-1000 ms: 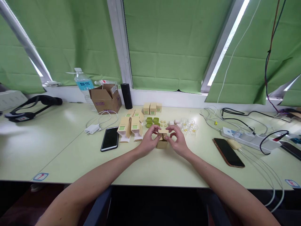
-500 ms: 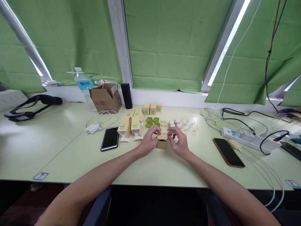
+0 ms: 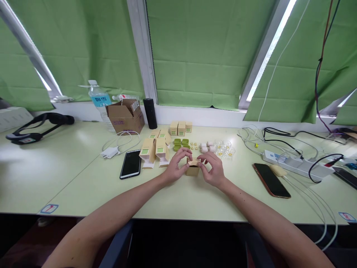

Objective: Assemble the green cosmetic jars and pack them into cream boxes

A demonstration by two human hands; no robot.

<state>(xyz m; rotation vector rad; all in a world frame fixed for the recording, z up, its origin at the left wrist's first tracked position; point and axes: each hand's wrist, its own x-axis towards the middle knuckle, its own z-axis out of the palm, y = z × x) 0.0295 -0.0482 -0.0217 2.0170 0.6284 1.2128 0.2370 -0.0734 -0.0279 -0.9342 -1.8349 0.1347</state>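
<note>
Four green tubs (image 3: 177, 141), apparently (left hand (image 3: 176, 166) overlaps), beyond small box (image 3: 192, 171).

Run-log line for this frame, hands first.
left hand: at small brown cardboard box, left side; right hand: same box, right side; lid: not closed; beyond: square olive-green pots, pale pink rounded pieces

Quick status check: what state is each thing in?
Small box: upright, lid not fully closed
Left hand: fingers at box top
Right hand: fingers at box top
Front cartons: near ends open
Green tubs: open-topped
Brown cardboard box: flaps open
Large bottle: upright, capped
Left phone: face up, screen dark
Right phone: face up, screen dark
Power strip: plugs inserted
</note>
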